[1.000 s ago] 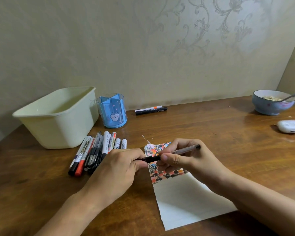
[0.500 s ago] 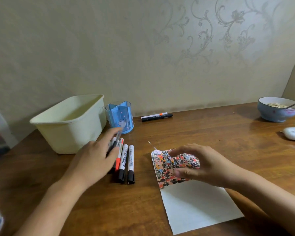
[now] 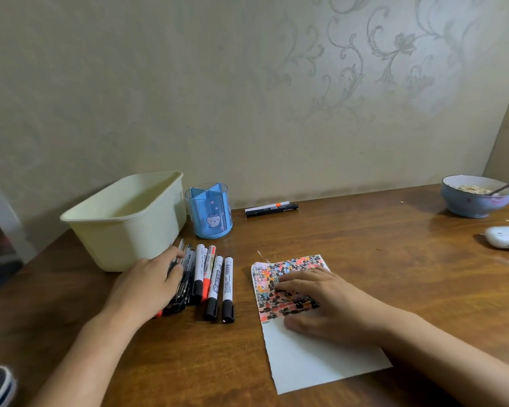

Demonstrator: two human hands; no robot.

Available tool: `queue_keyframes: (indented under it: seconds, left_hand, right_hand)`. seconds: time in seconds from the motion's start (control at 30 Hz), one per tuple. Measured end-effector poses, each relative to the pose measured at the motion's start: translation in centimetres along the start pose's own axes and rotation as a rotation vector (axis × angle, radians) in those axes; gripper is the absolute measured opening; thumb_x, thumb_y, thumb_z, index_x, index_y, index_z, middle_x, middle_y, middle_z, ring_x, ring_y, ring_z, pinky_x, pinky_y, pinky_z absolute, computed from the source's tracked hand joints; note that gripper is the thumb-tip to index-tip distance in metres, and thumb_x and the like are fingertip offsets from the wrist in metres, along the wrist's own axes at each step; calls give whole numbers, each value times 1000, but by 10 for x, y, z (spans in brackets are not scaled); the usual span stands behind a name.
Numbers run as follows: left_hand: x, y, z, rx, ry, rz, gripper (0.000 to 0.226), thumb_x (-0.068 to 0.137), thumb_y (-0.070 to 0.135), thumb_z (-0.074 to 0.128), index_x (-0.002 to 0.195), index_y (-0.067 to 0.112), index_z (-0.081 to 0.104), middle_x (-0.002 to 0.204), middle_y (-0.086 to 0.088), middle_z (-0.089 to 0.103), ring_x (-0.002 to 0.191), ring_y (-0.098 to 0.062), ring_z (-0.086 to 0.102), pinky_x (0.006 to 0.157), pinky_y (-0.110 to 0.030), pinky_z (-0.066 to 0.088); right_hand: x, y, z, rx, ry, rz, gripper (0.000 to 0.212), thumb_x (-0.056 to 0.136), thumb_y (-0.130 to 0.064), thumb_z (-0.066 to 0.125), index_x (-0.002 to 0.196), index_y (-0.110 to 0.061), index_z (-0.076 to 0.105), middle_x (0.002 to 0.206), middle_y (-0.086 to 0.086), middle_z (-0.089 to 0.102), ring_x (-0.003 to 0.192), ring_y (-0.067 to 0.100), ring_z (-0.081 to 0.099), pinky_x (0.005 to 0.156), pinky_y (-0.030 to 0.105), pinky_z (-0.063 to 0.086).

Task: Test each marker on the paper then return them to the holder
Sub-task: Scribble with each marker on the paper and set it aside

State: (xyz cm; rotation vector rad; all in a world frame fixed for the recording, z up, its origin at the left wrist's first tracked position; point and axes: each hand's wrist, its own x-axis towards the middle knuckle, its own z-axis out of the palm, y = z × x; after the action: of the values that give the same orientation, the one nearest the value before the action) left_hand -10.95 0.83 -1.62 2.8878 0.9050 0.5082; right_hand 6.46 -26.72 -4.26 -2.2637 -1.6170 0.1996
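Selection underway: my left hand rests on the markers, grip unclear; right hand, at three o'clock, flattens the paper; next I pinch one.

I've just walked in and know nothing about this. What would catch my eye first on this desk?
Probably the paper in the middle of the wooden table, its far end crammed with red and black test marks, with the right hand lying flat on it. To its left lies a row of markers, where the left hand rests on the pile. Behind them stand a blue holder and a cream tub.
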Motion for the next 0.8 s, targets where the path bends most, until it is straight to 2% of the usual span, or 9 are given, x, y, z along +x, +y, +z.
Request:
queue_keyframes:
  seconds: [0.1,0.17,0.23,0.3,0.37,0.43,0.53,0.63,0.8]
  left_hand:
    - [-1,-1,1,-11,-23,12,34,102,49,33,132,44,46,85,8,67,60,-12,58,56,-28,49]
    - [-1,0,-1,-8,-15,7,36,102,51,33,135,44,45,92,8,69,57,-9,54,59,-28,52]
    - [-2,2,-5,17,14,3,38,101,51,32,136,44,46,100,8,69,59,-8,54,61,-28,51]
    - [-3,6,-9,1,63,8,37,101,49,34,135,41,48,111,8,66,75,-13,58,68,-30,51]
    - [-6,14,-12,-40,133,69,36,101,44,39,134,38,52,107,8,58,97,-13,55,75,-30,48]
    - [-14,31,-13,-76,150,185,38,100,44,43,136,38,53,103,12,47,103,-8,48,84,-26,44]
    - [-29,61,-14,-115,-31,354,51,94,62,38,140,43,44,119,21,39,119,-1,33,100,-21,29]
    - [-41,81,-12,-63,-196,490,71,86,79,33,146,42,34,137,26,31,131,3,19,115,-26,17]
    - [-45,82,0,-10,-275,541,101,71,94,37,154,38,21,154,25,18,142,1,4,116,-25,-5]
  right_hand:
    - [2,-1,3,-12,6,-5,71,89,-73,45,151,-41,35,157,-24,32,145,-2,22,123,31,14]
    - [2,-1,4,9,34,-5,80,83,-84,35,150,-41,38,155,-24,36,144,-2,26,122,32,20]
    - [2,0,4,17,80,0,76,85,-81,36,148,-39,43,153,-22,40,141,-3,29,120,31,25]
    - [4,2,1,1,99,9,62,93,-68,43,148,-38,44,154,-20,40,141,-2,30,120,32,26]
    - [7,2,-4,-28,78,31,55,99,-59,44,150,-38,41,156,-18,37,143,2,29,120,34,25]
    - [13,3,-11,-58,45,75,53,101,-56,43,151,-39,37,158,-17,34,144,7,29,121,37,26]
    - [31,10,-22,-154,34,120,52,103,-51,41,153,-38,32,161,-12,31,148,13,25,121,39,22]
    - [62,31,-30,-267,58,154,54,104,-47,41,155,-30,29,162,-5,30,149,17,25,121,37,18]
    - [121,70,-33,-297,135,324,57,104,-44,41,156,-24,27,162,2,31,149,24,29,121,41,23]
